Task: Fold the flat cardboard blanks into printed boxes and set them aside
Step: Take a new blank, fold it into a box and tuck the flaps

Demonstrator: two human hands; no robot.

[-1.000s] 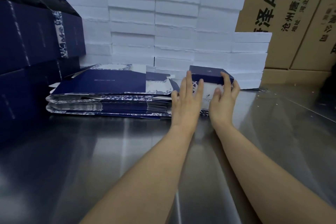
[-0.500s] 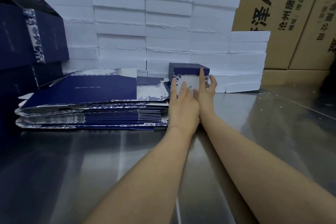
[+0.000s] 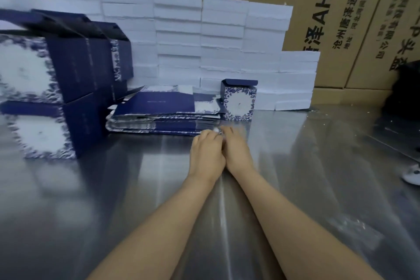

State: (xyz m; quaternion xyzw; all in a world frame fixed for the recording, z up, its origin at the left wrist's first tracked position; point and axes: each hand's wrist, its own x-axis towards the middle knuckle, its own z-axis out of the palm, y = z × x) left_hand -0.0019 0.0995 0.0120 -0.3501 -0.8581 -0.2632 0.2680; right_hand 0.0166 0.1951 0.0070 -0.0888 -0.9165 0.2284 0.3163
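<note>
Folded box (image 3: 239, 101) on desk (image 3: 295, 166) right of flat blanks (image 3: 163, 112), seemingly touching; foam stacks (image 3: 222, 48) behind.

Worktop (image 3: 295, 166): brushed steel, shiny, soft overhead light reflected in pale streaks; white crumbs scattered at right. White foam slabs (image 3: 222, 36) stacked in columns along back edge, stepped lower at right. Behind them, tall brown cartons (image 3: 341, 7) with black Chinese print and "AH4", standing side by side. Dark shape (image 3: 402, 88) at far right, blurred.
</note>
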